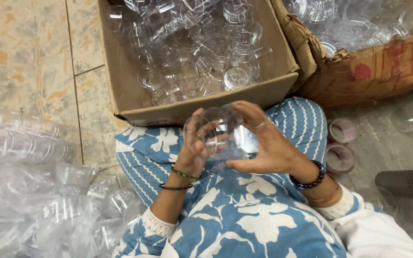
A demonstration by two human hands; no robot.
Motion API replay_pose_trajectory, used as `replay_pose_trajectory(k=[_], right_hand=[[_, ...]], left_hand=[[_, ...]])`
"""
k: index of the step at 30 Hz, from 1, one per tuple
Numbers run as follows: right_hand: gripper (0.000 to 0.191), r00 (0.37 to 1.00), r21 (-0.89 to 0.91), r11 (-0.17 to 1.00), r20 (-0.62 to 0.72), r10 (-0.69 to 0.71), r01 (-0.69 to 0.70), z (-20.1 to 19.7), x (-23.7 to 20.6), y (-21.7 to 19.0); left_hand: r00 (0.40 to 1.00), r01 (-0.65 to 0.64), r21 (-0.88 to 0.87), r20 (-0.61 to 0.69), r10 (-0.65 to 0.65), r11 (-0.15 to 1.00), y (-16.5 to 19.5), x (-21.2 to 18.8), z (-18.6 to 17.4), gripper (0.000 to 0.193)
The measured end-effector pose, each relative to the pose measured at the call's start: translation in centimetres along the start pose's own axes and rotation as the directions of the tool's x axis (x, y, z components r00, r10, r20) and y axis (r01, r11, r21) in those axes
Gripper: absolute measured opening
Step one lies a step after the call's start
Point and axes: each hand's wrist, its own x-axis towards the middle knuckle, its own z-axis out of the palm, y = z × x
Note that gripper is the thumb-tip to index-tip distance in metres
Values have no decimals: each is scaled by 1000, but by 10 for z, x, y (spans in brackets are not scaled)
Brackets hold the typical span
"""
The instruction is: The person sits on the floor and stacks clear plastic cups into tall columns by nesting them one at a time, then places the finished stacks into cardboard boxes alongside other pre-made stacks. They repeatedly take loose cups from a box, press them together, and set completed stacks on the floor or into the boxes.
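Both of my hands grip a clear plastic container (225,136) just above my lap. My left hand (194,148) wraps its left side, with thin green and black bangles on the wrist. My right hand (266,143) curls over the top and right side, wearing a ring and a dark bead bracelet. The container looks like two transparent round pieces pressed together; where they join is hard to tell. My knees, in blue and white patterned cloth, lie under it.
An open cardboard box (201,107) with several clear plastic cups stands right in front of my knees. A torn second box (369,71) of cups is at the upper right. Stacked cups in plastic bags (34,200) lie left. Two tape rolls (341,143) and a grey pipe (407,184) lie right.
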Motion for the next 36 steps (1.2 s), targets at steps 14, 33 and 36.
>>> replay_pose_trajectory(k=[14, 33, 36], right_hand=[[107, 994, 22, 997, 77, 71, -73, 7, -5, -23], [106, 991, 267, 955, 69, 113, -127, 22, -17, 19], [99, 994, 3, 995, 37, 101, -101, 25, -5, 16]], left_hand=[[998, -60, 213, -5, 62, 975, 6, -23, 19, 116], [994, -61, 457, -54, 97, 887, -13, -23, 6, 114], [982, -42, 652, -113, 152, 757, -22, -19, -1, 110]])
